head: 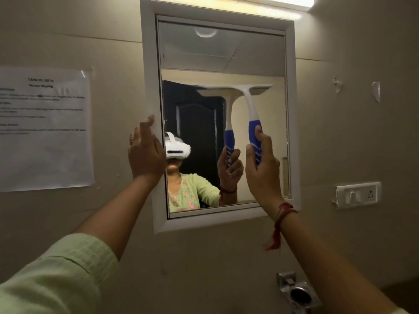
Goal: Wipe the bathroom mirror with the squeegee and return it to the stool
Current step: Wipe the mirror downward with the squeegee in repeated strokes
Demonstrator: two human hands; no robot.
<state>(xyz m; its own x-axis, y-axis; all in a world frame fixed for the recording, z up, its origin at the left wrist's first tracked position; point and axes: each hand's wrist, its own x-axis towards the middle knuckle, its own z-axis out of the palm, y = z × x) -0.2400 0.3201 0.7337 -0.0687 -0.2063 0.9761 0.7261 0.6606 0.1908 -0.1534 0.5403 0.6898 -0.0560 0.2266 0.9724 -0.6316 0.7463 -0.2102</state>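
Two hands up: our right hand (263, 159) wraps the squeegee (251, 114) handle, blade above it on the mirror (260, 53) glass. Left hand (146, 152), half-open and empty, steadies the frame. Mid-wipe, we judge; next, an even downward pull.

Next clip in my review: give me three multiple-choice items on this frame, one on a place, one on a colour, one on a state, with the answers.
1. Where does the left hand rest?
A. on the mirror frame's left edge
B. on the switch plate
C. on the taped paper

2. What colour is the squeegee grip?
A. red
B. blue
C. black

3. What is the squeegee's state?
A. lying flat on a stool
B. hanging from a hook
C. held upright, blade against the mirror

Answers:
1 A: its fingers curl at the white frame.
2 B: blue with white stripes, in the right hand.
3 C: the blade lies level on the glass, above the handle.
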